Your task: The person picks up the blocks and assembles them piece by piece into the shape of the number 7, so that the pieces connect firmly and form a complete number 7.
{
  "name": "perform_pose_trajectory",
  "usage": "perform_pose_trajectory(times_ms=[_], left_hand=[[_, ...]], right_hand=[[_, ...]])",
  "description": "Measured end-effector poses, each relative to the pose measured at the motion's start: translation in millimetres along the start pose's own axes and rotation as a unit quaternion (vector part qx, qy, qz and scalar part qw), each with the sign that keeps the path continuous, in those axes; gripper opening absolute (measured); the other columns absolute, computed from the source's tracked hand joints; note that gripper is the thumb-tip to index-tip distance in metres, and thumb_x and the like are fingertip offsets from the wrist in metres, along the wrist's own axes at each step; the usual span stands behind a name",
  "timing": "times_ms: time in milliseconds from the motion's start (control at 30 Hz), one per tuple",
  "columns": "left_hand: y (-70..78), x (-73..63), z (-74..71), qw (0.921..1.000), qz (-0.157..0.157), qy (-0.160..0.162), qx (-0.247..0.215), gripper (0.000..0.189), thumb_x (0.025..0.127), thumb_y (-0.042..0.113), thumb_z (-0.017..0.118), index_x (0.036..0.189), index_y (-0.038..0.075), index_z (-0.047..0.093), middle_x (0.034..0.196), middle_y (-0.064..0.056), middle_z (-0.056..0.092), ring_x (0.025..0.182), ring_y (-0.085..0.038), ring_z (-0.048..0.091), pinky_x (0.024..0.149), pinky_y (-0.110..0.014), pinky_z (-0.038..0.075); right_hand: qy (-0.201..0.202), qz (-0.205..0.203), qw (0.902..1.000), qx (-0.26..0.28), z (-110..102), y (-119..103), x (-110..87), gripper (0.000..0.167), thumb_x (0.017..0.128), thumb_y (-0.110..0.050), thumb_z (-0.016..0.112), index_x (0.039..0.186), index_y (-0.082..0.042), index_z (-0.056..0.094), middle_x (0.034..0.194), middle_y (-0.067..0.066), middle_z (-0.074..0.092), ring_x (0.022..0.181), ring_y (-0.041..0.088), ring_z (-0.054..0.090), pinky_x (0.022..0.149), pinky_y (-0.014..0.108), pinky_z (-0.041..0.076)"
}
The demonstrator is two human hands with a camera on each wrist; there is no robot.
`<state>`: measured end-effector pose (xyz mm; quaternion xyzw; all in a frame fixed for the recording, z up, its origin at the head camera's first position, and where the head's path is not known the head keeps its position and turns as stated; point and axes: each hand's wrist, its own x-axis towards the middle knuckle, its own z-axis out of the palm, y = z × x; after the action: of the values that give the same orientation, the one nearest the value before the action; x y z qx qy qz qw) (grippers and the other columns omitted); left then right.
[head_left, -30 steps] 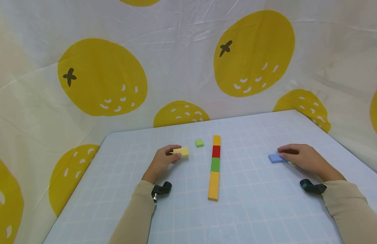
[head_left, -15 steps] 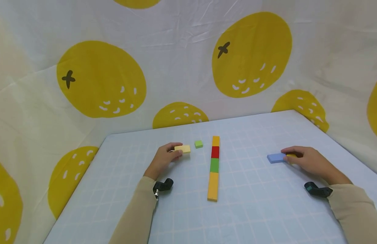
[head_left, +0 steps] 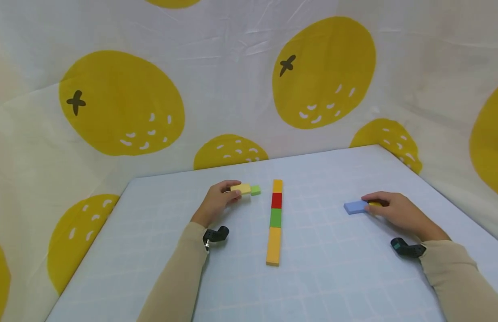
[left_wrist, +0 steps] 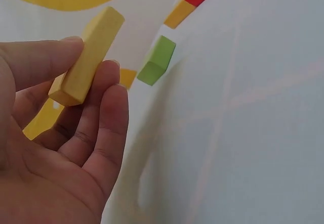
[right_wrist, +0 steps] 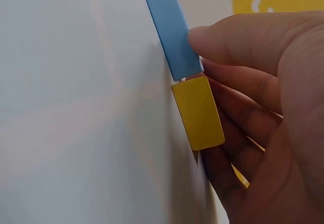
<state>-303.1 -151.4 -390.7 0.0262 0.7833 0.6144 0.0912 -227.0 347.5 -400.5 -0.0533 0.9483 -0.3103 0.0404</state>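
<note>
My left hand (head_left: 214, 201) pinches a pale yellow block (left_wrist: 88, 57) between thumb and fingers, tilted in the left wrist view. Just beyond its far end lies a small light green block (left_wrist: 157, 62) on the table; in the head view the two overlap at their ends. Over to the right, my right hand (head_left: 402, 212) holds the near end of a flat blue block (head_left: 355, 207), thumb on one long side, fingers mostly hidden behind. A short yellow block (right_wrist: 198, 114) sits end to end with the blue one, in front of the curled fingers.
Between the hands a straight row runs away from me: an orange block (head_left: 278, 185), a red block (head_left: 276, 200), a green block (head_left: 275, 218) and a longer orange block (head_left: 274, 246). A fruit-print curtain (head_left: 228, 98) rises behind the pale checked tabletop (head_left: 329, 277).
My left hand has carried the pale yellow block forward and right, up to the light green block. The right hand shifted slightly, showing more of the yellow block. The head view turned a little.
</note>
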Motion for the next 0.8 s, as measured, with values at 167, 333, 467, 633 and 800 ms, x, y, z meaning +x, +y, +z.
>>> perform_pose_trajectory(times_ms=[167, 333, 467, 633, 800], left_hand=[[7.6, 4.0, 4.1, 0.9999, 0.005, -0.001, -0.016, 0.032, 0.095, 0.021, 0.071, 0.126, 0.018, 0.066, 0.123, -0.009, 0.061, 0.106, -0.026, 0.064, 0.094, -0.032, 0.053], [9.5, 9.2, 7.9, 0.9998, 0.008, -0.003, -0.015, 0.033, 0.095, 0.019, 0.071, 0.127, 0.016, 0.066, 0.122, -0.010, 0.060, 0.106, -0.025, 0.064, 0.094, -0.032, 0.053], [8.1, 10.5, 8.2, 0.9999, 0.008, -0.001, -0.010, 0.034, 0.093, 0.013, 0.072, 0.127, 0.014, 0.066, 0.119, -0.013, 0.059, 0.104, -0.026, 0.062, 0.093, -0.033, 0.054], [5.8, 13.9, 9.5, 0.9998, -0.008, -0.002, -0.015, 0.035, 0.093, 0.011, 0.073, 0.126, 0.013, 0.066, 0.117, -0.014, 0.059, 0.102, -0.026, 0.063, 0.092, -0.033, 0.054], [11.0, 21.7, 15.3, 0.9999, 0.001, -0.010, -0.009, 0.036, 0.092, 0.013, 0.073, 0.127, 0.015, 0.066, 0.117, -0.013, 0.059, 0.103, -0.025, 0.062, 0.091, -0.031, 0.054]], right_hand=[[-0.002, 0.005, 1.0000, -0.004, 0, -1, 1.8, 0.060, 0.096, -0.050, 0.063, 0.135, -0.004, 0.060, 0.140, 0.028, 0.051, 0.125, 0.046, 0.044, 0.102, 0.067, 0.036], [-0.001, 0.008, 1.0000, -0.002, 0, 0, 1.5, 0.061, 0.096, -0.051, 0.063, 0.135, -0.004, 0.060, 0.139, 0.028, 0.051, 0.122, 0.045, 0.045, 0.100, 0.067, 0.037], [-0.002, 0.007, 1.0000, 0.006, 2, 1, 0.6, 0.060, 0.095, -0.050, 0.064, 0.135, -0.005, 0.060, 0.139, 0.027, 0.052, 0.119, 0.044, 0.045, 0.099, 0.066, 0.037], [-0.003, 0.004, 1.0000, 0.006, 5, 4, -1.0, 0.060, 0.095, -0.050, 0.065, 0.134, -0.004, 0.060, 0.138, 0.027, 0.053, 0.120, 0.044, 0.046, 0.100, 0.066, 0.037], [0.004, -0.003, 1.0000, 0.004, 3, -3, 0.7, 0.060, 0.095, -0.049, 0.065, 0.135, -0.004, 0.059, 0.139, 0.026, 0.052, 0.125, 0.045, 0.044, 0.103, 0.067, 0.035]])
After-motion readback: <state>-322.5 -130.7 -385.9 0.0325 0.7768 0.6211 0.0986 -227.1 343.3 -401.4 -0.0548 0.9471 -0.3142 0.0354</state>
